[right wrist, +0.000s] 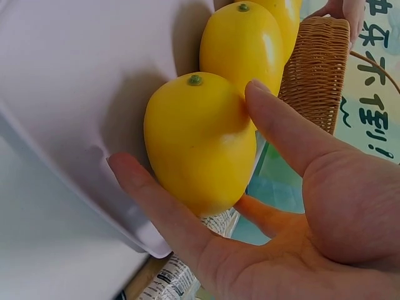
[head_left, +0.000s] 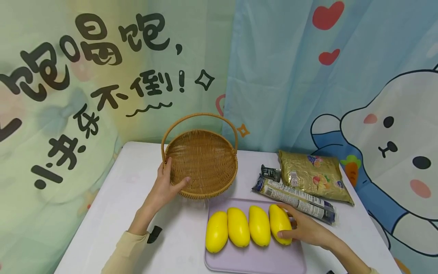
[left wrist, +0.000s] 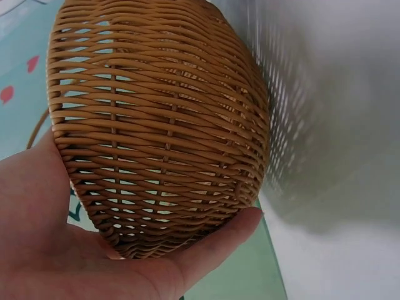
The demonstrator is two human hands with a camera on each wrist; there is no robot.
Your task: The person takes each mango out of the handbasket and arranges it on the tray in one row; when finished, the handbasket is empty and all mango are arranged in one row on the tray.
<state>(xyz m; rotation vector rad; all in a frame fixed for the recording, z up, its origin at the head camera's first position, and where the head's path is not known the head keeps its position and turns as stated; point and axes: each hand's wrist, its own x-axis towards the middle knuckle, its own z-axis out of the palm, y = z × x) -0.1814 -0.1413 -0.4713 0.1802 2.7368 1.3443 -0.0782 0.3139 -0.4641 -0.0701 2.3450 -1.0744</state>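
Note:
A brown wicker basket (head_left: 202, 163) with an arched handle is tilted so that its inside faces me. My left hand (head_left: 167, 186) holds it by the left side; the left wrist view shows the woven outer wall (left wrist: 162, 125) close to the palm. Several yellow mangoes lie in a row on a lilac tray (head_left: 253, 262). Around the rightmost mango (head_left: 280, 224) are the thumb and fingers of my right hand (head_left: 304, 226). In the right wrist view this mango (right wrist: 197, 144) shows a green stem spot, and the thumb is by its side.
Right of the basket, a long dark-and-silver packet (head_left: 297, 199) lies behind the tray. A gold fruit-printed bag (head_left: 315, 175) and a small black packet (head_left: 271, 173) are beside it. Printed curtains (head_left: 267, 76) hang behind the white table (head_left: 137, 167).

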